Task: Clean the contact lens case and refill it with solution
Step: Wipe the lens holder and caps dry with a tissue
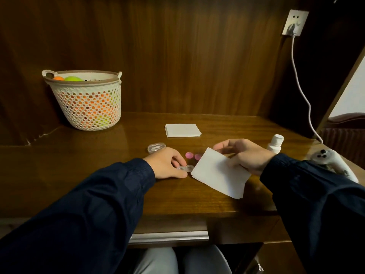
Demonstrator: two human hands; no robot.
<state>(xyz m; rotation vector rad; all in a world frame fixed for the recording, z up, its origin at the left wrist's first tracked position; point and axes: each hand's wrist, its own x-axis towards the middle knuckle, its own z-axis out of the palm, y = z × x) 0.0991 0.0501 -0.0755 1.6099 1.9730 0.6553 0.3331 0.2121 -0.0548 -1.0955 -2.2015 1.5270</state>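
- Clear case [185, 168] lies on the desk [118, 186], pinched by the left hand [167, 163].
- Two pink caps [193, 155] sit just behind it.
- Right hand [245, 155] pinches a white tissue [219, 175] beside the case.
- Bottle [275, 143] stands at right; folded tissues [182, 130] farther back.

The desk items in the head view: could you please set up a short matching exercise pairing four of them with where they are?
Things:
1. lens case
2. pink caps
3. white bottle
4. folded tissue

Places:
A. held in the right hand
B. upright behind the right wrist
C. under the left hand's fingertips
D. loose on the desk, beyond the case

Pairs: 1-C, 2-D, 3-B, 4-A
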